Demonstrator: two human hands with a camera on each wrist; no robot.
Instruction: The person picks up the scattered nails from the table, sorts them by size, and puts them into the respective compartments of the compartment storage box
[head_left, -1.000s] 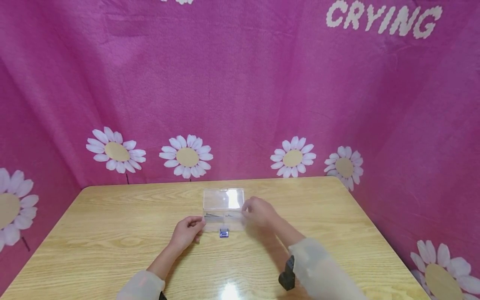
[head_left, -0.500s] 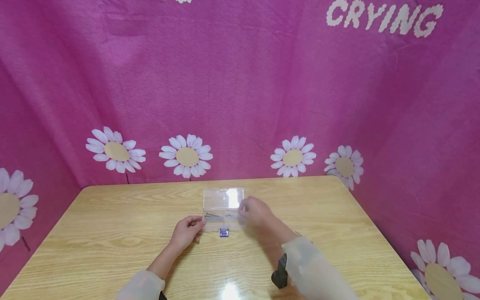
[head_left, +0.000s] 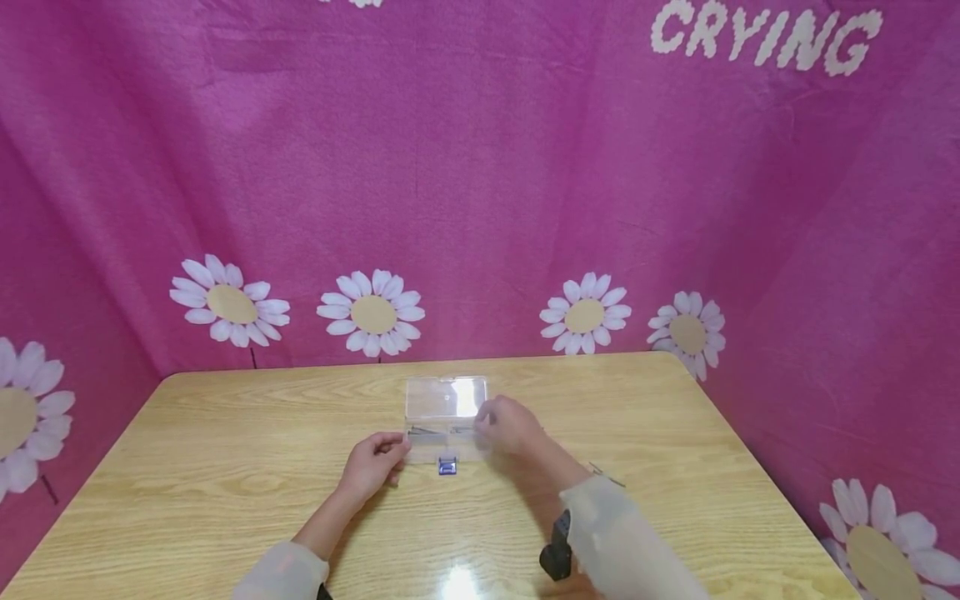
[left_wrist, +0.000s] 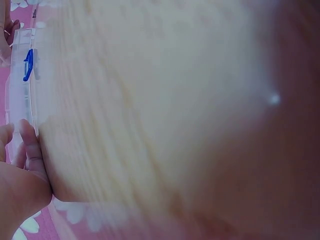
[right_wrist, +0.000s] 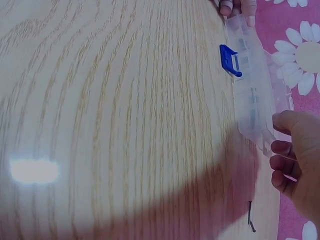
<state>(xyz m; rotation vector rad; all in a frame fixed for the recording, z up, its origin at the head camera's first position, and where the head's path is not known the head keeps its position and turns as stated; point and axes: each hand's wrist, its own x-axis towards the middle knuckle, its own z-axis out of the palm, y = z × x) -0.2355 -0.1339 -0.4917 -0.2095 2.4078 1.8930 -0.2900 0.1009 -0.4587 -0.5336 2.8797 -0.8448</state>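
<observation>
A clear plastic compartment box with a blue latch at its front lies on the table, its see-through lid raised at the back. Dark nail-like pieces show in its left and right compartments. My left hand grips the box's left end between thumb and fingers. Over the right end is my right hand, its fingers bent down at the right compartment. In the right wrist view, that right hand has thumb and fingertips at the box's end; I cannot tell whether they pinch anything.
Thin dark nails lie on the wooden table, to the right of the box and beside the right sleeve. A pink cloth with daisies hangs behind the table's far edge and along both sides.
My right hand has shifted slightly left over the right compartment, and its forearm has moved left, uncovering nails on the table. The left hand and the box stay in place.
</observation>
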